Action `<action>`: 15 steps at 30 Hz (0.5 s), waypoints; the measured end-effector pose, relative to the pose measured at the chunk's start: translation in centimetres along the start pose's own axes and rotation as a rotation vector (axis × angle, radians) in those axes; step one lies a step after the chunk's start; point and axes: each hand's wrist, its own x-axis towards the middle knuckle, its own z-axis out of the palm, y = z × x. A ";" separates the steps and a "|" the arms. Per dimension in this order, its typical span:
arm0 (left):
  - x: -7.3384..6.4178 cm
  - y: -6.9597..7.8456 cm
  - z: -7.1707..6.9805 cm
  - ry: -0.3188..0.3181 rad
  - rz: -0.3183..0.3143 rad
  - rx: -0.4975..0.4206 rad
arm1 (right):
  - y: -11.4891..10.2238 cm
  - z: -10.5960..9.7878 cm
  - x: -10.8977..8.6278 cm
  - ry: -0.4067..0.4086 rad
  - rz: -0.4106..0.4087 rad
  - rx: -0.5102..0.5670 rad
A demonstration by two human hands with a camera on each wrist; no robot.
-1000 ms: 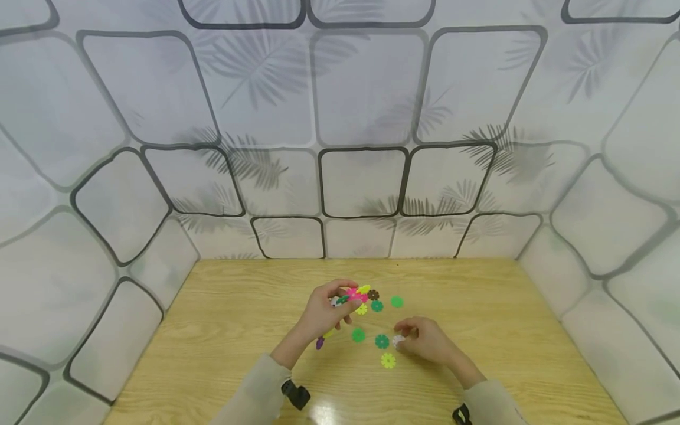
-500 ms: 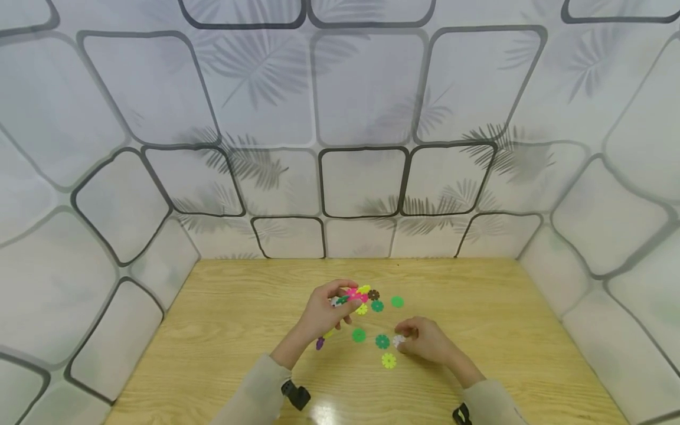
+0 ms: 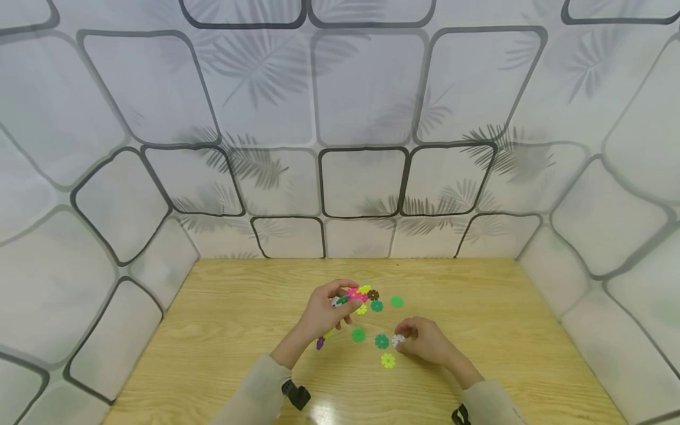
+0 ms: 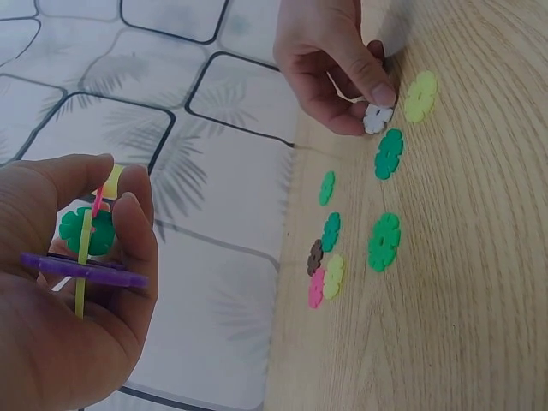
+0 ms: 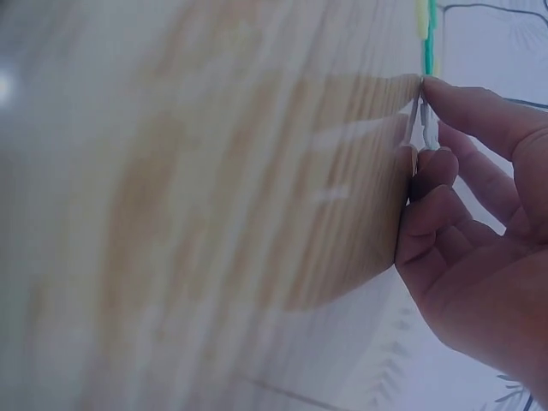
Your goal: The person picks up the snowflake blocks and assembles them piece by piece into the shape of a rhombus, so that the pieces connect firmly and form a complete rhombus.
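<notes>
My left hand (image 3: 321, 310) is raised above the table and holds a cluster of joined plastic snowflake discs. In the left wrist view the cluster has a purple disc (image 4: 107, 273), a green disc (image 4: 101, 233) and an upright yellow-green disc (image 4: 83, 295). Pink and yellow parts show by the fingertips; the palm and fingers hide some of it. My right hand (image 3: 427, 341) is low at the tabletop and pinches a white snowflake disc (image 4: 378, 118) between thumb and fingers. Beside that disc lie a teal disc (image 3: 382, 341) and a yellow disc (image 3: 388, 360).
Loose discs lie flat on the wooden table (image 3: 239, 330): a green one (image 3: 358, 335) between the hands, another green one (image 3: 396, 301) farther back, and teal (image 3: 376, 306) and brown (image 3: 373, 294) ones near the left fingertips. A patterned wall (image 3: 361, 236) encloses the back and sides.
Both hands stay almost where they were. A little more of the white disc shows at the right fingertips. The held cluster and the loose discs look unchanged.
</notes>
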 end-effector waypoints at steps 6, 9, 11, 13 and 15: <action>0.0 0.0 0.1 -0.002 -0.009 -0.001 | -0.2 -0.1 -0.2 0.013 -0.019 0.015; 0.1 0.0 0.1 -0.003 -0.016 -0.003 | -0.5 -0.4 -0.4 0.011 -0.028 0.021; 0.1 0.0 0.2 -0.005 -0.015 -0.002 | -0.7 -0.6 -0.5 0.007 -0.034 0.027; 0.1 0.0 0.2 -0.006 -0.013 0.001 | -0.9 -0.9 -0.5 -0.006 -0.040 0.038; 0.1 0.1 0.2 -0.007 -0.010 0.003 | -1.1 -1.0 -0.5 -0.016 -0.035 0.045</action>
